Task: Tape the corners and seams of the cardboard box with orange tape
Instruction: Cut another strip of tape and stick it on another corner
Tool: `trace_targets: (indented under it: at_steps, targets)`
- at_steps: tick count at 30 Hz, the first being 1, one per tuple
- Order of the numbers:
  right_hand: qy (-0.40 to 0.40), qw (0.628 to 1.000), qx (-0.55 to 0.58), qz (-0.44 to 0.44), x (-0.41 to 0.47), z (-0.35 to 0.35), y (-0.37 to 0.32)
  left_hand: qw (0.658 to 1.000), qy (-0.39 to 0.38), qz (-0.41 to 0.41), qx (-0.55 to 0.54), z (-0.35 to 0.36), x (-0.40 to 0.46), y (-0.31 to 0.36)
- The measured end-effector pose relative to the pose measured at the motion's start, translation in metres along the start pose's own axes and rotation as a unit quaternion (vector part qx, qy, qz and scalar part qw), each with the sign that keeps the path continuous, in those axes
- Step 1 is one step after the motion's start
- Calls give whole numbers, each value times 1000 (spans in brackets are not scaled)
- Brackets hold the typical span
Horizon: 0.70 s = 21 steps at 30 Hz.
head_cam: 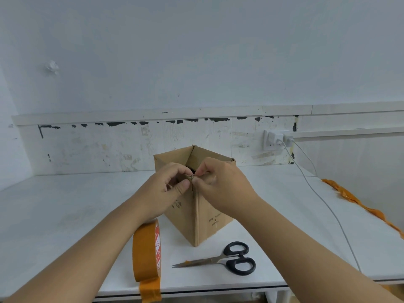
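Observation:
An open cardboard box (209,217) stands on the white table (65,215) with one vertical corner edge turned toward me. A strip of tape runs down that near edge. My left hand (162,193) and my right hand (220,182) meet at the top of this corner, both pinching the tape end and cardboard there with thumbs and fingertips. A roll of orange tape (147,251) stands on edge under my left forearm, its loose end hanging over the table's front edge.
Black-handled scissors (225,259) lie in front of the box, a scrap of orange tape on the blades. A crumpled orange tape strip (358,204) runs along the table's right edge. White cables (323,200) run from a wall socket (276,139) across the table.

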State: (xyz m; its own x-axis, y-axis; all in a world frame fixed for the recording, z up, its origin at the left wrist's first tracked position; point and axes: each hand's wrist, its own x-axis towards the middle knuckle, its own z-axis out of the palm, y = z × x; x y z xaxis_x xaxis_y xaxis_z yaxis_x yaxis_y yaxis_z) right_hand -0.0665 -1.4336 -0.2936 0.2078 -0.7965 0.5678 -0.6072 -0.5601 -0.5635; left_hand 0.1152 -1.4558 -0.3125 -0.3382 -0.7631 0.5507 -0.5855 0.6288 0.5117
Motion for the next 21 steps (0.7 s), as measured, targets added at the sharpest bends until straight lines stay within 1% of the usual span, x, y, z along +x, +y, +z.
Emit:
trace_targets:
  at_steps: [6, 12, 21]
  targets:
    - [-7, 1000, 2, -14, 0, -2, 6, 1000, 1, 7, -4, 1, 1, 1]
    - [-1, 999, 21, -37, -2, -3, 13, 1000, -18, 8, -8, 0, -1, -3]
    - [-8, 1000, 15, -13, 2, -5, 14, 1000, -10, 14, -23, 0, 6, -1]
